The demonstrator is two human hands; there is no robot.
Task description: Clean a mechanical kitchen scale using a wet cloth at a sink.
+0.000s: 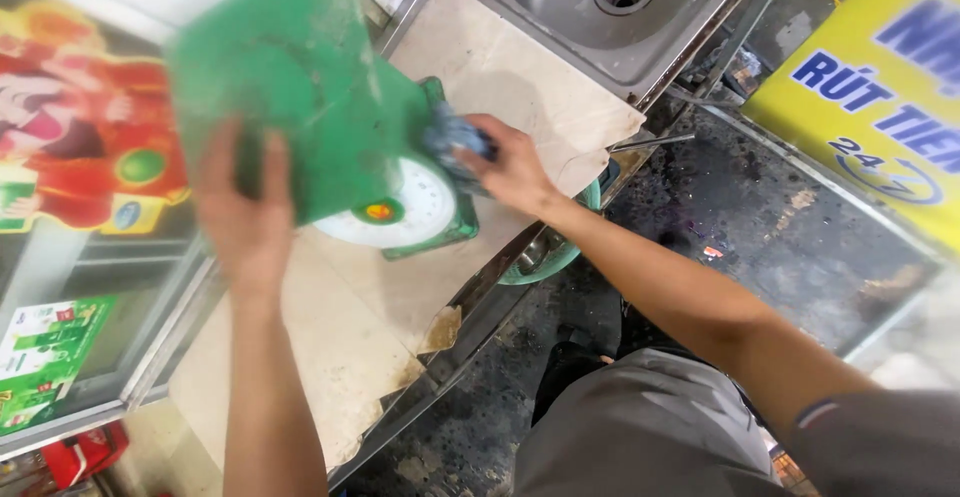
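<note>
Green plastic, motion-blurred: a flat green board [290,87] held up over a green dial scale [405,207] on a pale worn counter [340,347]. The left hand [245,217] grips the board's near edge, fingers wrapped over the top face and closed on it; thumb hidden beneath. The board covers the scale's upper part, so only the white round dial face and the base corner show. The right hand [510,167] sits at the scale's right side, fingers curled tight around a bluish-grey cloth [455,137], bunched and blurred, pressed against the board's right edge or the scale top; cannot tell which. Above, a steel sink [560,17] with 1 round drain, its far edge cut off by the frame. Below the counter's edge, a green-rimmed bowl [545,257] peeks out, mostly hidden by the right forearm. The counter's surface sheet is torn and peeling at its near edge. Left, a glass-fronted cabinet [90,257] with red and green printed pictures, detail too smeared to read. Right, a yellow sign [870,87], cropped. Dark wet floor [760,227] between. The person's grey clothing fills the lower frame.
</note>
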